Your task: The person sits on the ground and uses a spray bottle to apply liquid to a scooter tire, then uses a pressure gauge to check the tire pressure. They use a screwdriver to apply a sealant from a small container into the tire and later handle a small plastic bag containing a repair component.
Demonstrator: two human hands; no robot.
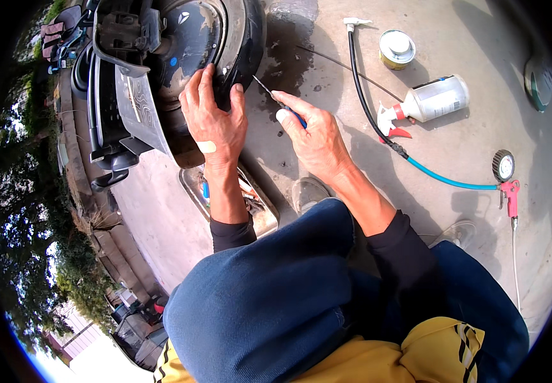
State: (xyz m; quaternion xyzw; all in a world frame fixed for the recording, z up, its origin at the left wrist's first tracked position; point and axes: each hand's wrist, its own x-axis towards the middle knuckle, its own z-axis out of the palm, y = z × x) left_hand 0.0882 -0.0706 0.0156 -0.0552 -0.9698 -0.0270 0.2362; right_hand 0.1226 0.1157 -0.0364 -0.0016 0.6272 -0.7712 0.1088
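- Fingers [287,102] of the right hand [314,137] pinched together on a thin blue-handled tool [280,102], metal tip aimed at the tyre [241,48]
- Fingers [207,83] of the left hand [215,121] spread apart and pressed flat against the black tyre, a plaster across the back of that hand
- Nearest: blue trousers [269,300] over bent knees, yellow garment [416,357] at the lower edge, dark sleeves on both forearms
- Just past the knees, under the left forearm: metal tray [266,220] on the concrete ground [467,140], small tools lying in it
- At the right: red-handled air gauge [505,169] with round dial, blue hose [442,180] running from it into a black hose [365,102]
- Farther on: white spray bottle [432,99] with red trigger lying on its side, close beside the black hose
- Beyond that: round open tin [396,49] standing on the ground
- Farthest: tyre on a scooter [142,70], wet patch on the concrete beside it
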